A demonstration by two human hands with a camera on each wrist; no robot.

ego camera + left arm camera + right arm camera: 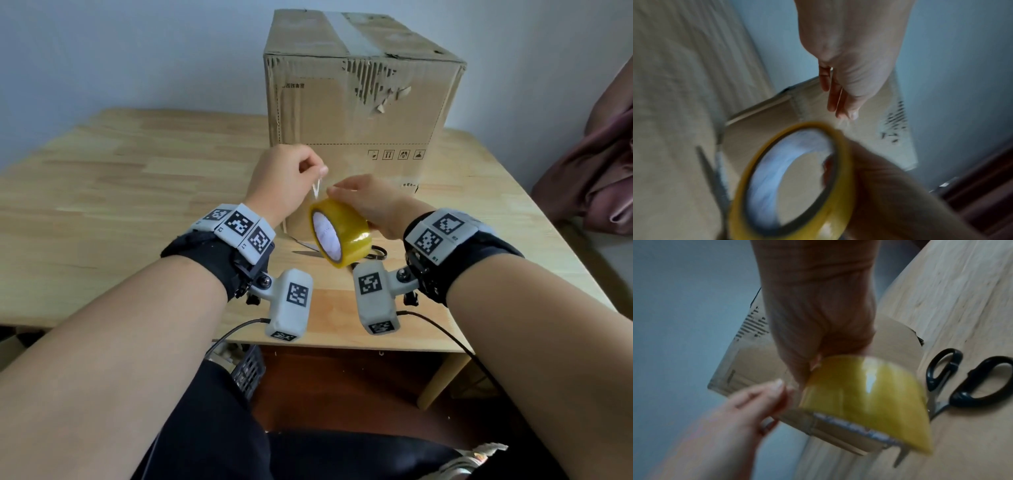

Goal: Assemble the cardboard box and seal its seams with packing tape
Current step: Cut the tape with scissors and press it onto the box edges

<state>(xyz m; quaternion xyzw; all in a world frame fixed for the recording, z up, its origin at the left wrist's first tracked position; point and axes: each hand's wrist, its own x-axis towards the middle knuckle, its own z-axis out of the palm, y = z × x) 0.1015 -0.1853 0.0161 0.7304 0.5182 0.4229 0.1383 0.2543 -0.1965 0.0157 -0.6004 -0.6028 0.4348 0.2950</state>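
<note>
1. Two hands work at one roll (340, 236), held in the air over the near edge of the bench (137, 178), just in front of the box (359, 113).
2. Your right hand (373, 205) grasps the roll, fingers curled over its top; the core faces you and to your left.
3. Your left hand (287, 181) pinches the free tape end (317, 190) between thumb and fingertips, raised above the roll. The strand looks narrow and twisted there.
4. Risk: a twisted or split end may tear lengthwise or fold and stick to itself as you pull. Cause: a pinch on one corner rather than across the full width.
5. Risk: the tape may cling to your left fingers and refuse to release at the seam. Cause: bare skin on the adhesive face.
6. Risk: the roll may slip or spin in your right hand under a hard pull. Cause: a grip from above only; no finger can be seen through the core.
7. Box stands upright at the far side of the bench, top flaps shut, a strip already along the top seam. Its front face is torn near the upper right; tape may bond poorly on that ragged board.
8. Scissors (953, 386) lie on the bench beneath the roll, beside the box foot, within reach for the cut.
</note>
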